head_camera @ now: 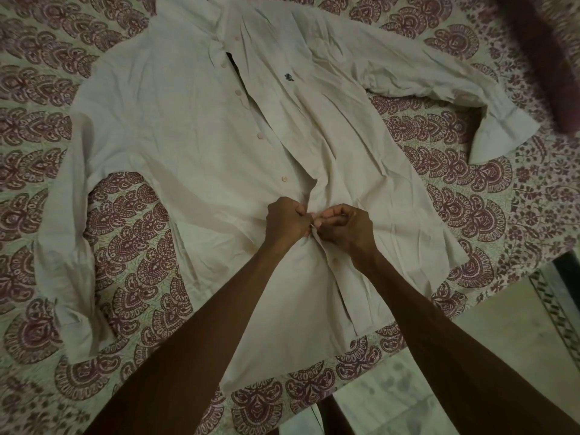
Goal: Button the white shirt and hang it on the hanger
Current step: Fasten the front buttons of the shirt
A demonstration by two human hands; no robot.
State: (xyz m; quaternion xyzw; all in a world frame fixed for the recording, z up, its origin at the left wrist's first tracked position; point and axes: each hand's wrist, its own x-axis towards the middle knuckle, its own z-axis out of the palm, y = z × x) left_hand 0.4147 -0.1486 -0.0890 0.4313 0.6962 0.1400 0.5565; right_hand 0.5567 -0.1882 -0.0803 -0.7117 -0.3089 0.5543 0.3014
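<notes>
Fingers (299, 211) on both hands are curled tight, pinching cloth. Left hand (287, 221) grips the button-side edge, right hand (343, 229) grips the buttonhole-side edge, knuckles nearly touching. The button I'm working is hidden between them.

Both hands sit on the placket (335, 277) of the white shirt (175, 127), lower-middle of the front. The placket's long axis runs from the hem at the bed's near edge, away from me and leftward, to the collar at the far edge.

One fastened-looking button (334, 261) sits just nearer than my hands. The next open button (284, 178) lies just beyond the left hand, so left is closer. More open ones continue toward the collar.

The shirt lies flat, front up, sleeves spread, on the bed (131, 246), which has a patterned sheet. Floor (470, 356) shows past the near right corner. No hanger in view.
</notes>
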